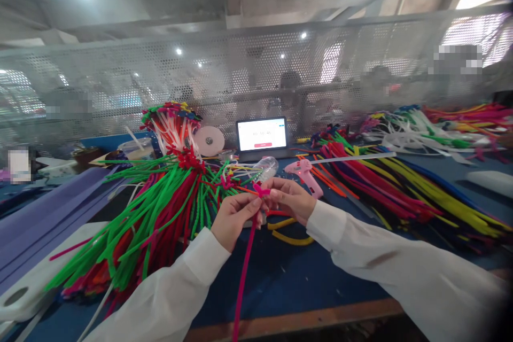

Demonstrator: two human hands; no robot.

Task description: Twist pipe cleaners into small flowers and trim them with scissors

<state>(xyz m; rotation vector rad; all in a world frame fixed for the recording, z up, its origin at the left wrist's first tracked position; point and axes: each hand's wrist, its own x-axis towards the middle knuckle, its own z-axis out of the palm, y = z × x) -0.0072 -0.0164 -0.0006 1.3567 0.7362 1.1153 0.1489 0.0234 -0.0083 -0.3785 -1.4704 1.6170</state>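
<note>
A magenta pipe cleaner hangs down from between my hands past the table's front edge. Its upper end is bent into small pink loops at my fingertips. My left hand pinches it between thumb and fingers from the left. From the right, my right hand grips the pink looped part with thumb and forefinger. The fingertips of both hands nearly meet and cover some of the bends. Just behind my right hand lies a pink glue gun with a long glue stick in its back. Yellow bent pipe cleaners lie beneath the hands.
Left stands a big bundle of green and red pipe cleaners, with a white board beside it. A lit tablet stands at the back before a perforated metal screen. More pipe cleaners are heaped at right. A clear bottle lies behind my hands.
</note>
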